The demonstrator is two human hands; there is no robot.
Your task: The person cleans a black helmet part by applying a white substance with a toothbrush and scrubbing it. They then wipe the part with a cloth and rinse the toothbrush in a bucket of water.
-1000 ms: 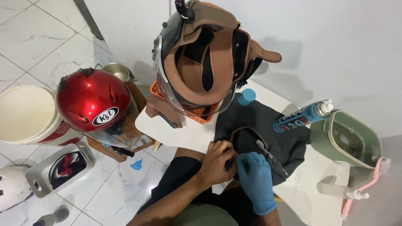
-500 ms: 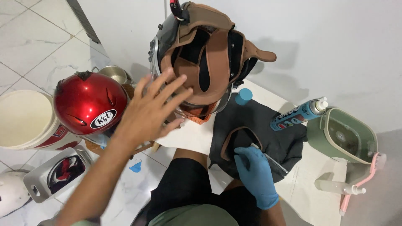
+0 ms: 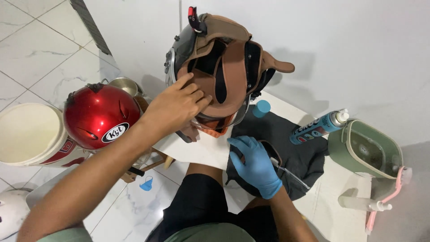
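An upturned helmet with brown inner padding (image 3: 221,76) stands at the back of a white table (image 3: 204,148). My bare left hand (image 3: 177,105) rests on the padding at the helmet's left rim, fingers bent against it. In a blue glove, my right hand (image 3: 257,166) lies flat on a dark cloth (image 3: 304,152) spread over the table, with a thin metal tool (image 3: 289,172) beside its fingers. Whether that hand grips the tool or cloth is unclear.
A red helmet (image 3: 101,114) sits on a wooden stand at the left, beside a white bucket (image 3: 27,132). A blue spray can (image 3: 320,125), a small blue cap (image 3: 261,108), a green tub (image 3: 367,150) and a pink brush (image 3: 387,199) stand at the right.
My left hand left the dark cloth, swung up across the view and landed on the brown helmet's padding. The gloved right hand stayed on the cloth.
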